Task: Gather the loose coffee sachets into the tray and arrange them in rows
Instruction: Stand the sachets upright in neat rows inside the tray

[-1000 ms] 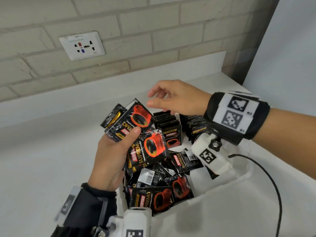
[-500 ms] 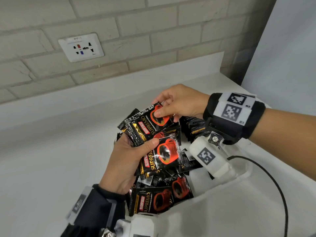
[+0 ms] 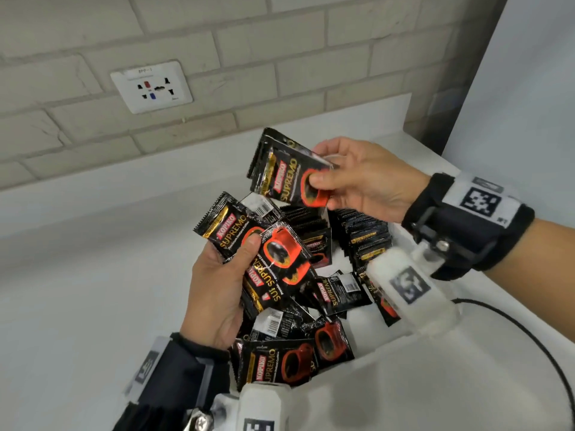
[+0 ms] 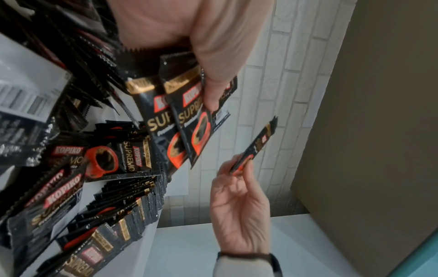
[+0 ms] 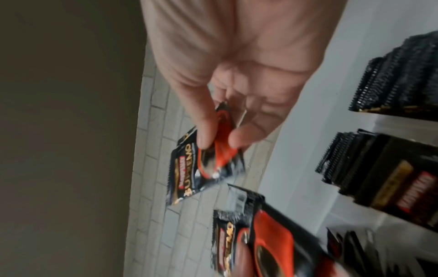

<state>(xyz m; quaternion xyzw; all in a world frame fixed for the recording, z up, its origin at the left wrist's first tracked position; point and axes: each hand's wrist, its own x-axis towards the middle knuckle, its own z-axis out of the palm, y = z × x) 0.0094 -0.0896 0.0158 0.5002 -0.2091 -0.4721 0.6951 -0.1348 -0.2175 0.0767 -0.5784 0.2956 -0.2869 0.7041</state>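
My right hand (image 3: 323, 181) pinches black-and-red coffee sachets (image 3: 286, 169) by their cup end, lifted above the white tray (image 3: 401, 343); in the right wrist view thumb and fingers clamp one sachet (image 5: 208, 161). My left hand (image 3: 233, 253) grips a fanned bunch of sachets (image 3: 267, 250) over the tray's left side, thumb across their fronts (image 4: 189, 120). Upright rows of sachets (image 3: 364, 237) stand at the tray's far end. Loose sachets (image 3: 295, 359) lie jumbled in the near part.
The tray sits on a white counter (image 3: 77, 290) against a brick wall with a socket plate (image 3: 152, 87). A black cable (image 3: 529, 337) runs across the counter at the right. A pale panel (image 3: 522, 104) stands at the right.
My right hand has taken sachets from the left hand's bunch and lifted them up and away. The left hand keeps hold of the others.
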